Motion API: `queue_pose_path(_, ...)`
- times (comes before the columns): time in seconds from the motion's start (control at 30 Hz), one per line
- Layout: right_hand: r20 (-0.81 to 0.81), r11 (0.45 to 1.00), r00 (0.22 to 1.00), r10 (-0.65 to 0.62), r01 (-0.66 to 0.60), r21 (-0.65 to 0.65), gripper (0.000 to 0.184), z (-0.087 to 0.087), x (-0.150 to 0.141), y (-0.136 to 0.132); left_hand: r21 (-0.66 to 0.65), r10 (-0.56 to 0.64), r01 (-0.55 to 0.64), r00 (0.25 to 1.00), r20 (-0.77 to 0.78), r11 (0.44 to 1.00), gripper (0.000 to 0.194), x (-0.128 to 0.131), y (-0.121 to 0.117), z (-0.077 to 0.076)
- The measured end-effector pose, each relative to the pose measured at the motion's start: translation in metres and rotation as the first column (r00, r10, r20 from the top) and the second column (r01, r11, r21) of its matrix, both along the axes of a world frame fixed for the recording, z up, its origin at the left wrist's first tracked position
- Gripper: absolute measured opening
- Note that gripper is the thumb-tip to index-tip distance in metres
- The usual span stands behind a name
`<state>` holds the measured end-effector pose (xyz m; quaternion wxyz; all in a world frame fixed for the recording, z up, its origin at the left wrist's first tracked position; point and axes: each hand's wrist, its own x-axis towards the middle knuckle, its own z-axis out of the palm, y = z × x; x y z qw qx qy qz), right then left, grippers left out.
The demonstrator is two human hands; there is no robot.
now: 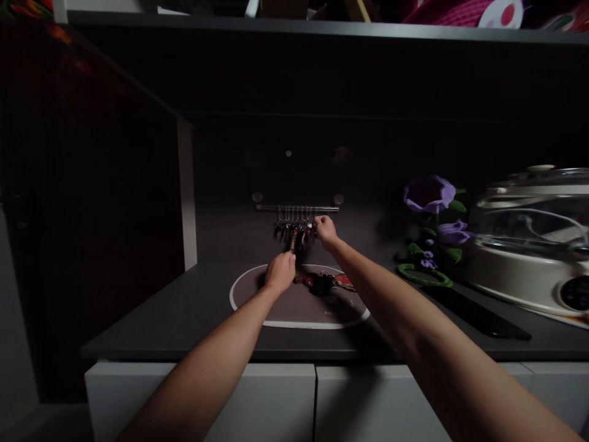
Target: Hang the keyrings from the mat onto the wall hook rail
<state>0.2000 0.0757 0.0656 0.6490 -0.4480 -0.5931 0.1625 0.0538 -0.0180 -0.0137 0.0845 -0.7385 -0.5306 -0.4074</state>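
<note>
Head view: hanging keys point(293, 232) on a wall-mounted rack point(297, 209) at the counter's point(161, 325) back edge are touched by the right hand point(326, 231), its fingers curled; any pinch cannot be told. The left hand point(280, 273) is held just below, its fingers unclear.

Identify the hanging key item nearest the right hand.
The pinkish fob at the right end of the row on the key rack, by the right hand; the long brown fob hangs further left, above the left hand.
</note>
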Motion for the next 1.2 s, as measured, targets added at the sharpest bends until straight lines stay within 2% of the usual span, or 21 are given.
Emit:
queue_pose_path(0.13, 0.102, 0.986, 0.981, -0.167, 0.169, -0.003, 0.022, 0.006, -0.004, 0.007, 0.003, 0.018, -0.018, 0.999, -0.036, 1.0, 0.033, 0.001, 0.003, 0.0)
queue_pose_path(0.37, 0.156, 0.962, 0.954, -0.257, 0.267, -0.051, 0.025, 0.007, -0.013, 0.005, -0.013, 0.03, -0.03, 0.998, -0.048, 0.999, 0.031, 0.001, 0.004, 0.0)
queue_pose_path(0.77, 0.124, 0.97, 0.969, -0.212, 0.224, -0.095, 0.024, -0.007, -0.011, 0.007, -0.03, 0.039, -0.04, 0.999, -0.032, 0.999, 0.032, 0.0, 0.003, 0.0)
queue_pose_path(1.2, 0.099, 0.991, 0.991, -0.084, 0.094, -0.093, 0.016, -0.017, 0.001, 0.024, -0.052, 0.026, -0.028, 0.998, -0.054, 0.998, 0.031, -0.001, 0.006, -0.001)
